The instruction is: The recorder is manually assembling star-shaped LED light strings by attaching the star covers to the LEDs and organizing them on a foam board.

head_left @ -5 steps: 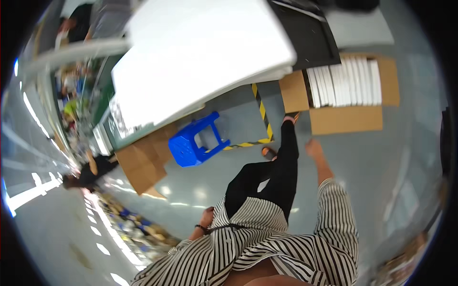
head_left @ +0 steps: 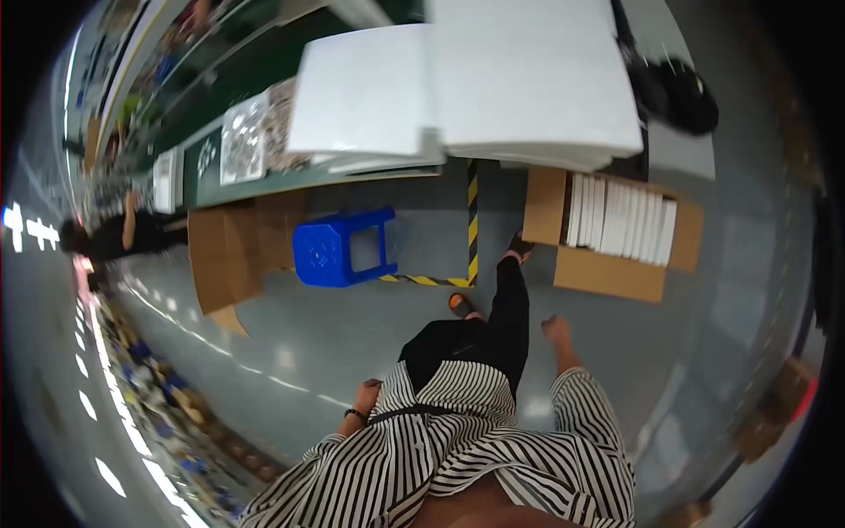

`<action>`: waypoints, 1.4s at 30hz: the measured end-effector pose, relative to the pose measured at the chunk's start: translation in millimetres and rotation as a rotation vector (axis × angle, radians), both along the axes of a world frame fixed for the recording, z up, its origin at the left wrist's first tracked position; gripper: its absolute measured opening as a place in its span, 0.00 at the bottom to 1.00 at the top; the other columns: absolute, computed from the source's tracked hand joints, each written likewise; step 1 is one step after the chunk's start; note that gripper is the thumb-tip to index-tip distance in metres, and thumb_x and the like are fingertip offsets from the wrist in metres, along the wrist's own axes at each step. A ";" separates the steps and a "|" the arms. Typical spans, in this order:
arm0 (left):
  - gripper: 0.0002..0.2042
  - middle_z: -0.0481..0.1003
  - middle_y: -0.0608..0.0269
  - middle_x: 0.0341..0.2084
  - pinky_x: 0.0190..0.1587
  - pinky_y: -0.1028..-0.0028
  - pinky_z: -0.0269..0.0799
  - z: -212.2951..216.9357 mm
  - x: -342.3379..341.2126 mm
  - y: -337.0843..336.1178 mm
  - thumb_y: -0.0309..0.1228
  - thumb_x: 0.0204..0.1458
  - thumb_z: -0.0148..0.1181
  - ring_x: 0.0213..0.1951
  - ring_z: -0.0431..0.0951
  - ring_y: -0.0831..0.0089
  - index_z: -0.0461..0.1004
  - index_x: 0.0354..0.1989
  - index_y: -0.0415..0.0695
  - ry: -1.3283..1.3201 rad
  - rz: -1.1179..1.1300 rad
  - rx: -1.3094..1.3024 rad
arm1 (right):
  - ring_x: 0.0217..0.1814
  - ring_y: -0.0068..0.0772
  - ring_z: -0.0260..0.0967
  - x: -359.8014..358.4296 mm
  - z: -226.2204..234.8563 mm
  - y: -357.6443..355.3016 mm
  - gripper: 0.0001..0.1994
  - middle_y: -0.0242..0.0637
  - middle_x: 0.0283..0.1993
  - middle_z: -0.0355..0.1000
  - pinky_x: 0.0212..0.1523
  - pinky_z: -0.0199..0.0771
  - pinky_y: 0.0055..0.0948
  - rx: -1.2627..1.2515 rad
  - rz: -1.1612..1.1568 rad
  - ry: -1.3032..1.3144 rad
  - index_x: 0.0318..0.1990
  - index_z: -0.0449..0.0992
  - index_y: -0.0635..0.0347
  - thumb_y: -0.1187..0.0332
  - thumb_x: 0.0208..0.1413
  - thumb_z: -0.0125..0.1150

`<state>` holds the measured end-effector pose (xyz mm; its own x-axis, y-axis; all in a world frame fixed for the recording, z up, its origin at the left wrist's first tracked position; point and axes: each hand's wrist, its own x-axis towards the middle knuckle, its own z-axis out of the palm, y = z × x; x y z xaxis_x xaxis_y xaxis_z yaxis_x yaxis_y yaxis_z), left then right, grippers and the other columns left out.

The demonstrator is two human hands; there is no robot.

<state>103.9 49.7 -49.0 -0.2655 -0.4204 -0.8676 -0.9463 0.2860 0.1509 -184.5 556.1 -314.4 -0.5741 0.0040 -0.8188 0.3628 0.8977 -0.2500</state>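
Observation:
My left hand (head_left: 366,396) hangs by my waist with its fingers curled in and nothing seen in it. A dark bracelet circles that wrist. My right hand (head_left: 556,329) swings forward over the grey floor, loosely closed, and no object shows in it. Nearest to it is an open cardboard box (head_left: 607,275) holding a row of white, thin flat items (head_left: 620,218) standing on edge. The hand is apart from the box.
Tall white stacks (head_left: 537,79) and a lower white stack (head_left: 361,92) occupy the green-topped table (head_left: 207,189). Below stands a blue stool (head_left: 321,251), beside a cardboard sheet (head_left: 224,255). Yellow-black tape (head_left: 473,220) marks the floor. Another person (head_left: 132,233) is at far left.
My view has turned and shifted, so the table and bagged items show more fully. Both hands remain away from things; my right hand appears lower in the picture.

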 end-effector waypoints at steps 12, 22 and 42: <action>0.21 0.84 0.57 0.40 0.44 0.63 0.76 4.5 23.3 -31.6 0.47 0.58 0.58 0.41 0.81 0.62 0.81 0.51 0.45 0.365 0.259 0.336 | 0.39 0.59 0.75 -27.4 182.1 -137.5 0.18 0.51 0.39 0.80 0.41 0.75 0.47 -0.177 0.416 0.271 0.36 0.80 0.64 0.56 0.55 0.53; 0.20 0.84 0.60 0.38 0.42 0.64 0.75 -10.7 -41.5 -82.7 0.49 0.56 0.60 0.39 0.81 0.62 0.83 0.48 0.49 0.583 0.542 0.311 | 0.35 0.46 0.75 -95.1 123.8 -187.7 0.15 0.41 0.35 0.81 0.38 0.74 0.37 -0.262 0.507 0.007 0.36 0.81 0.63 0.61 0.56 0.53; 0.21 0.83 0.53 0.46 0.49 0.64 0.75 62.4 -237.2 -353.7 0.45 0.59 0.56 0.46 0.81 0.56 0.80 0.53 0.44 0.251 0.031 -0.046 | 0.34 0.37 0.75 -230.3 322.3 -538.0 0.18 0.38 0.38 0.81 0.38 0.74 0.31 -0.792 0.159 0.188 0.50 0.78 0.65 0.60 0.61 0.61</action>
<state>-133.4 -304.0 13.4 -0.4563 -0.4692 -0.7560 -0.8893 0.2693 0.3697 -414.8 18.1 7.8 -0.6464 -0.6263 -0.4358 0.1356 0.4677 -0.8734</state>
